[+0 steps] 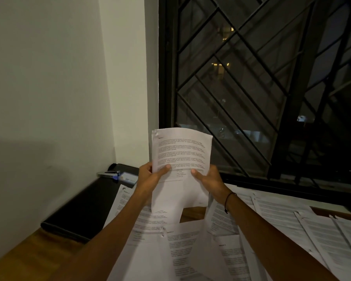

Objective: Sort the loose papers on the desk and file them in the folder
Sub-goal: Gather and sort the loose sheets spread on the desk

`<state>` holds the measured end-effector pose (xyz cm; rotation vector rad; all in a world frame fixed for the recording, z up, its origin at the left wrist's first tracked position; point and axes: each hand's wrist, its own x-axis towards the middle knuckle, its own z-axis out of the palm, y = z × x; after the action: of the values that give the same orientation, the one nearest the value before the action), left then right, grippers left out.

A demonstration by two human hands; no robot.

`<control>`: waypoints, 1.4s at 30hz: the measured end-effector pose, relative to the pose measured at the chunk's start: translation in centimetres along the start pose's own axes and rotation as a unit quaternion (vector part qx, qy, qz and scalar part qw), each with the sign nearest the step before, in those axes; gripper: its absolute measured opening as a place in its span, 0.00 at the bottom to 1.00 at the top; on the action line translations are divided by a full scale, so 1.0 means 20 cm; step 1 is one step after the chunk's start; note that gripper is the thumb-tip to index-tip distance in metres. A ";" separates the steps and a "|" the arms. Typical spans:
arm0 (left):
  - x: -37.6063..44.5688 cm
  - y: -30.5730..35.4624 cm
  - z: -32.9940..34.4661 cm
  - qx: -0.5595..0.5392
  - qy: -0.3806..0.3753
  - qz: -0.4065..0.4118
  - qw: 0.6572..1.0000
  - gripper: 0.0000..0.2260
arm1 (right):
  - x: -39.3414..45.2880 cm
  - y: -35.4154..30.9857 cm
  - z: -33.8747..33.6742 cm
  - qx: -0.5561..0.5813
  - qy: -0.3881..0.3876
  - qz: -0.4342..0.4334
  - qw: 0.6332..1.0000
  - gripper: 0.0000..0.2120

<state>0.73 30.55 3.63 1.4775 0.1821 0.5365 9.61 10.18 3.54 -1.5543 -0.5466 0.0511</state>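
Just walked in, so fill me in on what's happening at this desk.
A person is sorting papers. Both the left hand and the right hand hold a stapled printed sheet upright above the desk, thumbs on its front. Many more loose papers lie spread over the desk beneath. A black folder lies closed at the left by the wall, with a stapler on its far end.

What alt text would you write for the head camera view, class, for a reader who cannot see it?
Both hands, left hand and right hand, hold a printed document upright above a wooden desk strewn with loose papers. A black folder lies at left, a dark barred window behind.
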 end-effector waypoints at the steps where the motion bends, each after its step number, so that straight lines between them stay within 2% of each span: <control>1: 0.00 0.01 -0.01 0.004 0.002 0.009 1.000 0.15 | 0.00 0.01 0.00 -0.002 -0.002 0.001 1.000 0.14; 4: 0.01 0.00 -0.01 0.030 -0.014 -0.008 0.999 0.17 | 0.00 0.03 0.01 -0.028 0.000 -0.005 1.000 0.14; 7: 0.00 0.01 0.02 0.028 0.007 -0.017 0.999 0.14 | 0.00 0.00 0.02 -0.038 0.018 -0.020 0.999 0.14; 9: -0.01 0.06 0.02 0.024 0.015 0.007 1.000 0.16 | 0.01 -0.08 0.01 -0.077 0.031 -0.038 0.996 0.05; 10: -0.01 0.10 0.00 0.018 0.022 0.032 0.999 0.19 | 0.01 -0.13 0.00 -0.135 0.039 -0.058 0.988 0.04; 11: -0.01 0.15 -0.02 0.015 0.032 0.068 0.997 0.24 | 0.04 -0.17 -0.02 -0.222 0.054 -0.090 0.969 0.09; 13: 0.01 0.27 -0.09 0.073 0.059 0.181 0.979 0.36 | 0.07 -0.24 -0.07 -0.409 0.080 -0.155 0.896 0.13; 14: 0.03 0.33 -0.12 0.143 0.062 0.242 0.958 0.40 | 0.07 -0.27 -0.09 -0.471 0.080 -0.185 0.859 0.12; 16: 0.06 0.40 -0.15 0.286 0.035 0.331 0.898 0.43 | 0.09 -0.35 -0.10 -0.558 0.053 -0.221 0.798 0.08; 17: 0.06 0.42 -0.15 0.326 0.000 0.339 0.882 0.41 | 0.09 -0.38 -0.10 -0.590 0.038 -0.227 0.774 0.07; 18: 0.07 0.42 -0.14 0.339 -0.042 0.327 0.881 0.36 | 0.09 -0.41 -0.09 -0.609 0.026 -0.232 0.758 0.07; 20: 0.06 0.39 -0.12 0.321 -0.114 0.286 0.896 0.21 | 0.06 -0.47 -0.07 -0.630 0.008 -0.243 0.738 0.06; 21: 0.05 0.37 -0.11 0.309 -0.117 0.267 0.905 0.14 | 0.05 -0.49 -0.07 -0.634 0.004 -0.244 0.734 0.04; 22: 0.03 0.34 -0.10 0.294 -0.101 0.243 0.919 0.09 | 0.03 -0.50 -0.08 -0.633 0.004 -0.234 0.738 0.02; 23: 0.01 0.31 -0.09 0.280 -0.074 0.214 0.933 0.08 | 0.02 -0.50 -0.11 -0.626 0.011 -0.213 0.750 0.04; 25: -0.04 0.26 -0.09 0.235 -0.033 0.149 0.960 0.12 | 0.01 -0.48 -0.20 -0.619 0.029 -0.152 0.770 0.11; 26: -0.06 0.24 -0.10 0.210 -0.022 0.117 0.970 0.11 | 0.00 -0.46 -0.25 -0.599 0.030 -0.121 0.791 0.12; 27: -0.08 0.21 -0.11 0.194 -0.015 0.089 0.977 0.08 | 0.00 -0.43 -0.31 -0.543 0.025 -0.096 0.834 0.10; 29: -0.10 0.15 -0.12 0.165 -0.012 0.043 0.985 0.05 | -0.03 -0.35 -0.40 -0.346 -0.014 -0.048 0.937 0.09; 30: -0.12 0.14 -0.12 0.148 -0.014 0.028 0.988 0.04 | -0.05 -0.31 -0.41 -0.237 -0.028 -0.029 0.971 0.10; 31: -0.12 0.11 -0.13 0.134 -0.016 0.020 0.991 0.04 | -0.08 -0.28 -0.42 -0.141 -0.031 -0.015 0.989 0.12; 33: -0.12 0.10 -0.13 0.103 -0.019 0.015 0.994 0.07 | -0.13 -0.23 -0.42 -0.009 -0.023 0.005 1.000 0.18; 35: -0.12 0.10 -0.13 0.094 -0.016 0.010 0.995 0.12 | -0.15 -0.18 -0.41 0.066 -0.014 0.017 0.998 0.23; 39: -0.11 0.12 -0.14 0.082 -0.009 0.003 0.997 0.14 | -0.17 -0.14 -0.36 0.048 -0.021 0.029 0.998 0.26; 42: -0.10 0.13 -0.15 0.066 0.000 0.010 0.998 0.16 | -0.16 -0.18 -0.33 0.027 0.005 0.011 1.000 0.20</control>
<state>-2.96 32.31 5.38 1.6094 0.2070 0.5499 8.02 2.72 6.49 -1.5067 -0.5157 0.0753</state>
